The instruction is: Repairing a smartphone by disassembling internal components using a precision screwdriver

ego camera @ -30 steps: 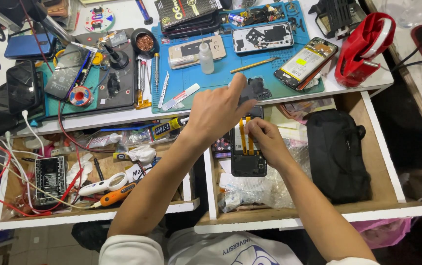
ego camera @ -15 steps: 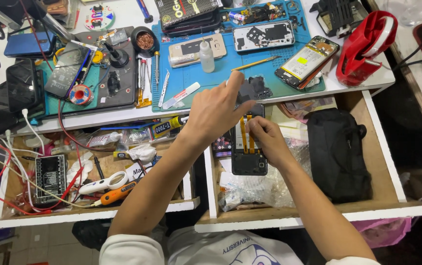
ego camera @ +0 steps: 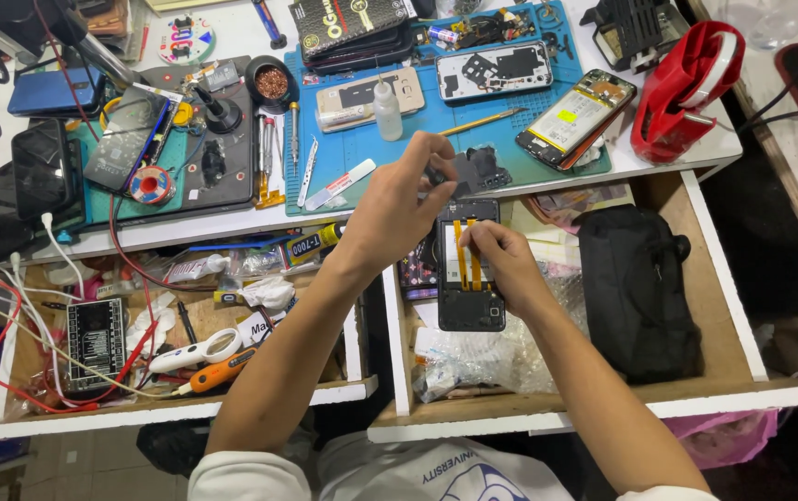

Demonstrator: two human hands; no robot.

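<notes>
An opened black phone [ego camera: 469, 301], its back off and two orange flex strips running down it, hangs over the right drawer. My right hand [ego camera: 503, 263] grips it by its right side, thumb lying on the orange strips. My left hand [ego camera: 397, 206] hovers just above the phone's top end, at the front edge of the blue work mat [ego camera: 418, 121]. Its thumb and fingertips are pinched on a small dark part [ego camera: 435, 173]. A black plastic cover piece [ego camera: 482, 170] lies on the mat right beside those fingertips.
Several opened phones, a small dropper bottle [ego camera: 387, 109], tweezers and screwdrivers lie on the mat. A red pouch [ego camera: 687, 88] sits at the right. The right drawer holds a black bag [ego camera: 638, 292] and plastic wrap; the left drawer [ego camera: 176, 399] holds wires, tools and a dark circuit board.
My left hand has drawn its fingers together into a pinch above the phone's top end. My right hand and the phone have stayed almost still.
</notes>
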